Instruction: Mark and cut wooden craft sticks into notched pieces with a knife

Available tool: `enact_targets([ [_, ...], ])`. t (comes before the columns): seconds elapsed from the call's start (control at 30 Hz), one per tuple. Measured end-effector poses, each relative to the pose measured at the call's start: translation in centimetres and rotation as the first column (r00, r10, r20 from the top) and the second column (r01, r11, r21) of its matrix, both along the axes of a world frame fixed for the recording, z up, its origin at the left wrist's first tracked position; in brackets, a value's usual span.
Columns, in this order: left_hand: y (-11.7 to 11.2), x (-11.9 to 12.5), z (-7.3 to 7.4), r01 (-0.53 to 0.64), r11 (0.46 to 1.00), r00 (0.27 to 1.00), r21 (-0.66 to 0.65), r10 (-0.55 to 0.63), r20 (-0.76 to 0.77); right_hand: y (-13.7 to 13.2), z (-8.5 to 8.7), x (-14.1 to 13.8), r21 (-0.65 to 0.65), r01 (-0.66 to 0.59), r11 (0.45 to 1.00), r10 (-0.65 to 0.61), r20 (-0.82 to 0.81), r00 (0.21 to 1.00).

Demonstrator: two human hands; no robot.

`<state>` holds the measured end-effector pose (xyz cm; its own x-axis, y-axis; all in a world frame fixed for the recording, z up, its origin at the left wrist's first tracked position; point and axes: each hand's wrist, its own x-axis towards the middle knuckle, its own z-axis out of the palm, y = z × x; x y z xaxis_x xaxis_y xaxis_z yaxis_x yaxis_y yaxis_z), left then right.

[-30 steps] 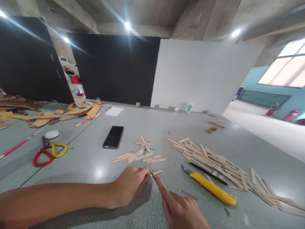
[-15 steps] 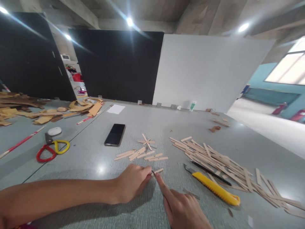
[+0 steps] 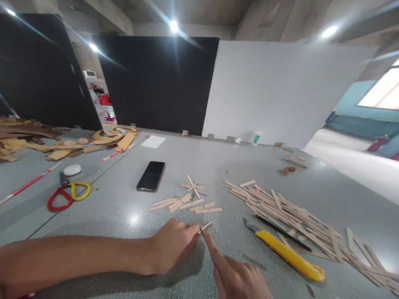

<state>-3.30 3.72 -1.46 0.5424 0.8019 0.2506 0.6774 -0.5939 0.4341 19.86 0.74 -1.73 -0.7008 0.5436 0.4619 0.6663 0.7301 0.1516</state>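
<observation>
My left hand (image 3: 176, 245) is closed on a small wooden craft stick (image 3: 207, 225), whose far end juts out past the fingertips just above the table. In my closed right hand (image 3: 235, 272) is a thin dark blade (image 3: 201, 231), mostly hidden, with the index finger stretched along it and its tip against the stick by my left thumb. Beyond the hands lie several short craft sticks (image 3: 205, 206) and a star-shaped group of crossed sticks (image 3: 193, 186).
A yellow utility knife (image 3: 289, 255) and a black pen-like tool (image 3: 282, 232) lie beside a pile of craft sticks (image 3: 289, 211) on the right. A phone (image 3: 151, 176), red-and-yellow-handled cutters (image 3: 68, 193), a white mouse-like object (image 3: 72, 170) and leather-like scraps (image 3: 62, 149) lie leftward.
The held stick's exposed end tilts more steeply upward now. Both hands stay nearly in place, with the blade still at the stick. The whole view has shifted slightly.
</observation>
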Motion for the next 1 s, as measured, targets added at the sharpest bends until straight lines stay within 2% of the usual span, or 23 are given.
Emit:
enact_targets([
  [0.27, 0.1, 0.1, -0.9, -0.066, 0.998, 0.998, 0.020, 0.066, 0.013, 0.1, -0.4, 0.7, 0.007, -0.003, 1.000, 0.003, -0.008, 1.000],
  [0.5, 0.1, -0.2, -0.3, 0.014, 1.000, 1.000, 0.004, -0.014, 0.011, 0.3, -0.2, 0.5, -0.041, -0.017, 0.999, 0.017, 0.009, 1.000],
  [0.63, 0.0, -0.1, 0.1, -0.018, 1.000, 0.999, -0.010, 0.019, 0.034, 0.3, 0.1, 0.5, -0.029, -0.018, 0.999, 0.018, 0.005, 1.000],
  [0.73, 0.0, -0.1, -0.1, -0.031, 0.999, 0.998, -0.020, 0.032, 0.053, 0.2, 0.1, 0.8, -0.009, -0.025, 1.000, 0.025, 0.005, 1.000],
  [0.9, 0.2, -0.3, -0.3, 0.034, 0.999, 0.997, -0.040, -0.031, 0.066, 0.3, 0.3, 0.7, -0.021, -0.024, 1.000, 0.024, 0.006, 1.000],
  [1.0, 0.2, -0.3, -0.3, 0.027, 0.999, 0.997, -0.048, -0.023, 0.072, 0.3, 0.6, 0.3, -0.025, -0.038, 0.999, 0.038, 0.001, 0.999],
])
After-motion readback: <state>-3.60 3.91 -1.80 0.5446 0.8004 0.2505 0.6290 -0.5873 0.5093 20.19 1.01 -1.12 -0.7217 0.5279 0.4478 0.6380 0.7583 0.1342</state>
